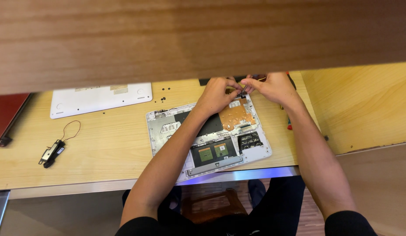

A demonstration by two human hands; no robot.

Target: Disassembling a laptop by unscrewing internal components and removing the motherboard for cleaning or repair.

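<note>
I am looking down at an opened laptop base (207, 135), white-framed and lying flat on the light wooden desk (102, 148) with its insides facing up. It is sitting right in front of me, its near edge hanging a little past the desk's front lip, and my forearms are crossing above it. Both hands are meeting at its far edge: the left hand (217, 94) is curling its fingers down onto the far corner beside a copper-coloured plate (236, 116), and the right hand (273, 87) is coming in from the other side, fingertips touching the same spot. Between them I am making out a small dark part (241, 92) being pinched, but I cannot tell which hand is actually gripping it or whether either one is closed on it.

A broad wooden board (203, 35) is filling the top of the view and cutting off everything beyond the hands, including the far rim of the base. Something with red on it (290, 126) is peeking out beside my right wrist, mostly covered by the arm. To the left, well apart from the hands, a white cover panel (100, 99) is lying flat, a small black speaker module with a thin looped wire (52, 153) is resting nearer me, and tiny dark screws (162, 99) are dotting the desk between panel and base. A dark red object (6, 116) is being cut off by the left edge.
</note>
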